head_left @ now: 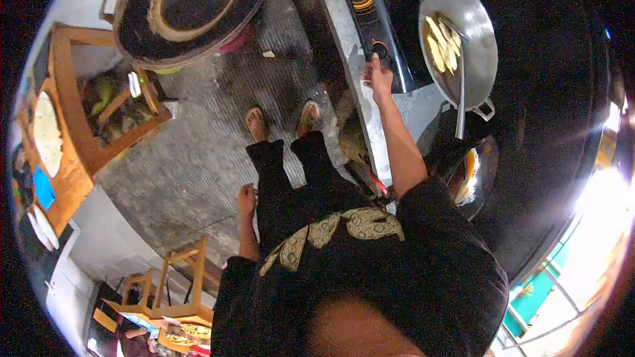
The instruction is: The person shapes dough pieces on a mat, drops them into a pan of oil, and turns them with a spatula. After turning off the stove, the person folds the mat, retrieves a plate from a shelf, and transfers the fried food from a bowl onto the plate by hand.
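While our right hand (380, 81) reaches to the stove (372, 23), its thumb and fingers are drawn in narrow at the control knob (378, 47), thumb uppermost. Our left hand (247, 202) hangs low beside the thigh with its fingers loosely curled; we cannot tell whether it holds anything.

The pale slices (436, 56) lie together inside the grey two-handled wok (487, 49), to the right of our right hand, with a long-handled utensil (461, 102) leaning across them and out over the rim. As for progress, we have the slices in the wok and the utensil set in it. They look pale, so we judge the cooking to be at an early point, with browning and lifting out left. Whether the burner is lit is perhaps beyond what this dark view shows.
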Demonstrator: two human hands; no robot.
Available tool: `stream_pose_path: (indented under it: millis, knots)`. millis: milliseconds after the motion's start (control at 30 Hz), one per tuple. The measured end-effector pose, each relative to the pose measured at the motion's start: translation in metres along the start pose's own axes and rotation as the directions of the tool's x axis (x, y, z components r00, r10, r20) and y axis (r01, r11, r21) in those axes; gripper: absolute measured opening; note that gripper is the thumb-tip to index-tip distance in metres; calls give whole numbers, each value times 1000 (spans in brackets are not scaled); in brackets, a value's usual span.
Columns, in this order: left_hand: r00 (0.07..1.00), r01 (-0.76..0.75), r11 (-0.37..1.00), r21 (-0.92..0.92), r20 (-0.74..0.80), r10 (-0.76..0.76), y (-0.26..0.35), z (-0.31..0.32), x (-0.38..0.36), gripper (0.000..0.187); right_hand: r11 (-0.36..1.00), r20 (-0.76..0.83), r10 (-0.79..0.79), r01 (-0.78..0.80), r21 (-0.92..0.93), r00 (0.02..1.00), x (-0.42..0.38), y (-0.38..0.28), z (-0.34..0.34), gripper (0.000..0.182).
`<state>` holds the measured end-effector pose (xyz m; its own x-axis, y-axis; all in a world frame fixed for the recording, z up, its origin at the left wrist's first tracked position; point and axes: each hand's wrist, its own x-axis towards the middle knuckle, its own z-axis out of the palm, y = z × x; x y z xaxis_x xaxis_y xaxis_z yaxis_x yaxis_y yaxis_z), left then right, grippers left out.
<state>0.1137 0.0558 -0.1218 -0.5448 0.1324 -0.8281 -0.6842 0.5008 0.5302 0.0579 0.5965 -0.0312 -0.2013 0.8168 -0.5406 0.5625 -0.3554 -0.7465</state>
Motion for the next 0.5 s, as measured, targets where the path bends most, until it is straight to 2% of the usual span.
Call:
stream_pose_path:
  millis: [100,133,167,200,233,300,333,367,433,500]
  knots:
    - [994,-114,994,3,7,114,-26,-17,13,28,998,-92,-38,43,49,995,31,11,22,50]
    - [995,-96,994,60,3,96,-12,-22,4,27,991,-157,-131,124,-51,979,48,25,22,53]
    - [997,-81,990,117,-2,81,9,-26,1,27,985,-165,-175,172,-29,971,57,30,24,54]
    - [995,-70,995,76,-59,74,-17,-28,11,26,987,-196,-159,163,2,968,57,30,26,53]
    - [998,-31,999,35,-45,32,-26,-36,15,26,987,-228,-145,157,35,963,62,33,25,52]
    - [999,34,998,-43,-16,-35,-40,-44,21,26,983,-283,-179,163,-78,942,76,41,21,51]
    - [999,38,998,-47,-22,-39,-39,-46,21,25,979,-248,-185,158,-126,951,83,45,14,50]
    - [999,39,998,-50,-29,-40,-35,-49,21,25,965,-312,-181,107,-241,933,106,59,6,49]
    - [998,49,997,-56,-44,-52,-28,-53,21,26,984,-246,-155,172,51,957,69,30,26,48]
    - [996,71,996,-60,-56,-75,-20,-53,18,26,990,-237,-128,136,21,963,66,27,24,48]
